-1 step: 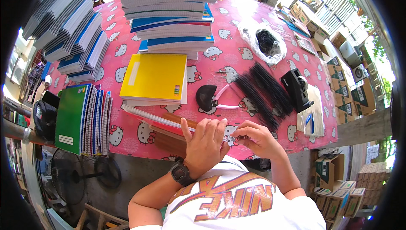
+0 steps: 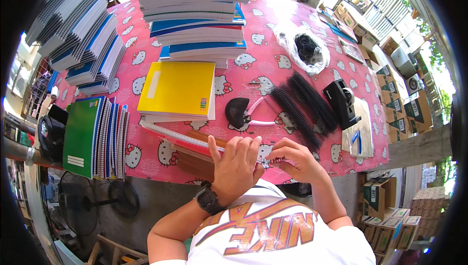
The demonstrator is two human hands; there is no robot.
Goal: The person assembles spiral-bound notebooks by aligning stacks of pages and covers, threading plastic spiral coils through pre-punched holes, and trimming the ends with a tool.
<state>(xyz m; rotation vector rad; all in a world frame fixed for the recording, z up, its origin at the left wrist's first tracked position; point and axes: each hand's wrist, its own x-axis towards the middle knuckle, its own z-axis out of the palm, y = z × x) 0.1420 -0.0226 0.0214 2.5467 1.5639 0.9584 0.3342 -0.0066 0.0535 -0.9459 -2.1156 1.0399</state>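
Note:
A thin notebook [image 2: 181,139] with white pages and a red edge stands tilted near the front of the table. Over its right part lies my left hand [image 2: 235,165], holding it with the fingers close together and the thumb raised on the near side. A dark spiral binding coil [image 2: 277,160] shows at the notebook's right end. My right hand [image 2: 295,160] pinches this coil between thumb and fingers. Brown wooden pieces [image 2: 195,161] lie beneath and beside the notebook. How far the coil runs along the edge is hidden by my left hand.
A yellow notebook [image 2: 176,89] lies ahead, with tall notebook stacks [image 2: 197,11] behind it. Green and blue notebooks [image 2: 80,138] stand at left. Pink-handled pliers [image 2: 258,114], loose black coils [image 2: 304,109] and a black tape dispenser [image 2: 341,103] lie to the right.
The fingers of my right hand have shifted slightly at the coil, and more of its dark rings show. My left hand and the notebook have stayed in place.

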